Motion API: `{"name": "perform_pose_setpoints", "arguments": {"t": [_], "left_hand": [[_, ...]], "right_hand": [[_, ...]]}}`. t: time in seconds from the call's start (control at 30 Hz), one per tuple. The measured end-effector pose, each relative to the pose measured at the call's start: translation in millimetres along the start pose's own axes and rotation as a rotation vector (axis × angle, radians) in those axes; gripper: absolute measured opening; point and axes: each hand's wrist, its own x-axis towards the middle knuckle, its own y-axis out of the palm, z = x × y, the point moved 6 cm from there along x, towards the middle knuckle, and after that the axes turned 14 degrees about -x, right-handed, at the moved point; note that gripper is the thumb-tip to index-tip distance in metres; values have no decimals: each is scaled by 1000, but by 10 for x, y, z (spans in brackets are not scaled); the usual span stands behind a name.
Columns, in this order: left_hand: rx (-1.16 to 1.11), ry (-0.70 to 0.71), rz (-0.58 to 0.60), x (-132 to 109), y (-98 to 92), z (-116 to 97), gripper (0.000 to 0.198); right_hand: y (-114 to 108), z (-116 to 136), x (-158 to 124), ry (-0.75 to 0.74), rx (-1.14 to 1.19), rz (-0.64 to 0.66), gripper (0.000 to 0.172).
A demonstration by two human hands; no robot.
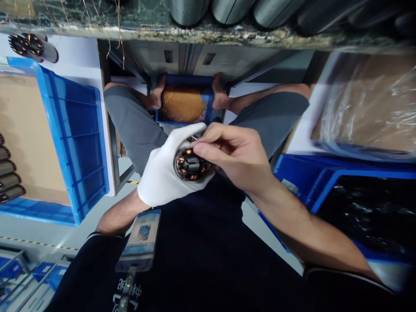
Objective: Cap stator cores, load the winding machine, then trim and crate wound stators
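Note:
My left hand (165, 169), in a white glove, is wrapped round a motor stator (191, 165) with copper windings and a black inner lining. The stator's open end faces up toward me, above my lap. My bare right hand (235, 154) is at its upper right rim, thumb and forefinger pinched together. A thin pale strand, perhaps a wire end, shows by those fingertips; whether they grip it is too small to make out.
Metal cylinders (224, 9) line the worn bench edge (146, 37), where loose copper wires (121, 43) hang down. At left, more stators (32, 47) stand by a blue crate (78, 125). A blue bin (325, 190) holding black material sits right, below a plastic-wrapped box (367, 104). Between my feet lies a blue tray (182, 79).

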Motion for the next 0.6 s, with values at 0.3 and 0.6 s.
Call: {"name": "perform_pose_setpoints", "arguments": {"t": [0.3, 0.6], "left_hand": [[-81, 87, -189, -180, 4, 124, 53], [-51, 85, -21, 22, -160, -13, 39]], "right_hand": [[-136, -67, -31, -83, -75, -54, 23], [-313, 397, -233, -647, -793, -136, 29]]}}
